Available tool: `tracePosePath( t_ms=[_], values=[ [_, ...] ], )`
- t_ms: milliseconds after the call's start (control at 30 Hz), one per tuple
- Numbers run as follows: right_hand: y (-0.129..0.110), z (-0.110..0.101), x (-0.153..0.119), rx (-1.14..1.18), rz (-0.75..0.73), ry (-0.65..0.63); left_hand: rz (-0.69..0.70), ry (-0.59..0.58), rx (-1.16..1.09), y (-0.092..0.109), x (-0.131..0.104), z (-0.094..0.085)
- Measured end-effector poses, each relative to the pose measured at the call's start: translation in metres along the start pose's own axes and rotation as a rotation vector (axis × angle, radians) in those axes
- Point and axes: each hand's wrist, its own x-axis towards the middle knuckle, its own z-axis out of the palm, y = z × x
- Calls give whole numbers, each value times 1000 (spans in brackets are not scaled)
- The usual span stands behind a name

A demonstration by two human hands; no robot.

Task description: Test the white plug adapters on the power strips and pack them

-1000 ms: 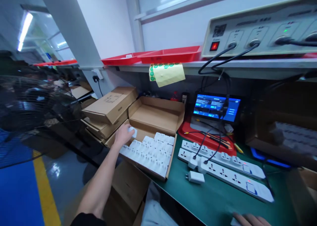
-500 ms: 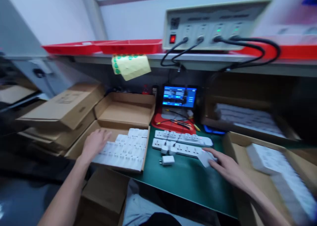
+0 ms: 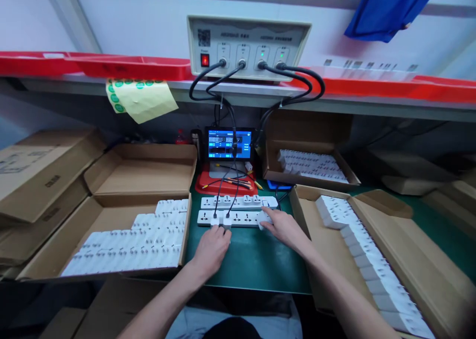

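Note:
Two white power strips lie one behind the other on the green mat, the rear strip (image 3: 238,202) and the front strip (image 3: 243,219). Two white chargers with black cables, the left charger (image 3: 214,221) and the right charger (image 3: 226,223), sit at the front strip. My left hand (image 3: 211,250) has its fingers closed at these chargers; its palm hides whatever lies beneath. At the front strip's right end, my right hand (image 3: 282,226) grips another white charger (image 3: 263,220), its index finger reaching towards the rear strip's switch end. Several plugs sit in the rear strip.
An open carton (image 3: 98,205) of white chargers stands left, another carton (image 3: 303,200) right, and a third (image 3: 273,173) behind. A lit screen (image 3: 223,143) stands on a red tray (image 3: 204,183). Overhead, a shelf (image 3: 171,88) carries a test box (image 3: 253,71) with thick cables.
My left hand has left the left carton for the chargers at the front strip, covering where a loose charger lay. My right hand brought its charger against the strip. The view turned right.

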Motion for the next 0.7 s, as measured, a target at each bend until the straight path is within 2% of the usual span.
tracePosePath(
  t_ms=[100,267,333,400,500,600,700],
  values=[
    [-3,6,2,14,-12,-24,-45,1,-344,-6,-1,-7],
    [-8,20,7,18,-34,-46,-227,-32,-1235,-5,0,-34],
    [-7,23,9,27,-39,-45,-249,-33,-1414,-2,4,-44],
    [-6,24,10,43,-43,-41,-247,4,-1456,2,11,-53],
    [-5,22,9,55,-56,-41,-217,91,-1357,10,23,-63],
    [-5,20,6,54,-75,-36,-98,114,-1098,19,38,-67],
    [-6,20,5,64,-87,-29,38,73,-834,27,50,-63]
  ],
)
